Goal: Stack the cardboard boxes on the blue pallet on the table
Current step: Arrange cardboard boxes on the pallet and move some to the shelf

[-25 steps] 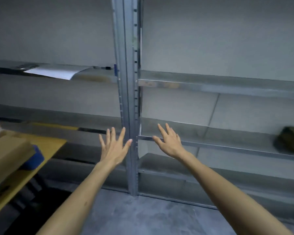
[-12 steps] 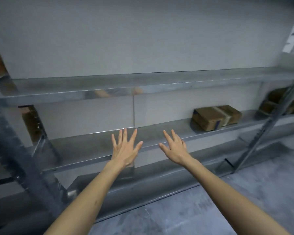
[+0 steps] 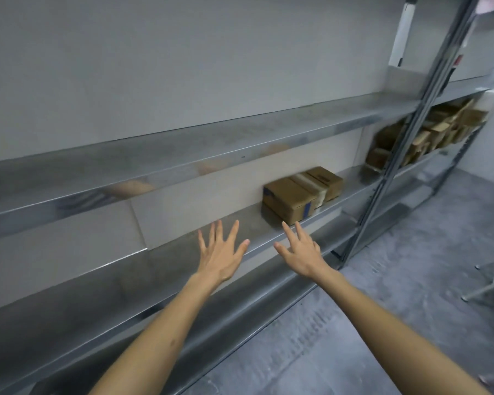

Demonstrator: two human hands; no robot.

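Shelving (image 3: 183,151) holds cardboard boxes (image 3: 294,195); grey floor (image 3: 388,295).

Dim, even light; blurred (perhaps motion) right edge.

The far pile of cardboard boxes (image 3: 445,125) is blurred, partly hidden behind the rack upright (image 3: 394,166); their number cannot be told.

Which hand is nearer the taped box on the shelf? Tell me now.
Right. The right hand is just below and left of the box, not touching it; the left hand is farther left, beyond the right one.
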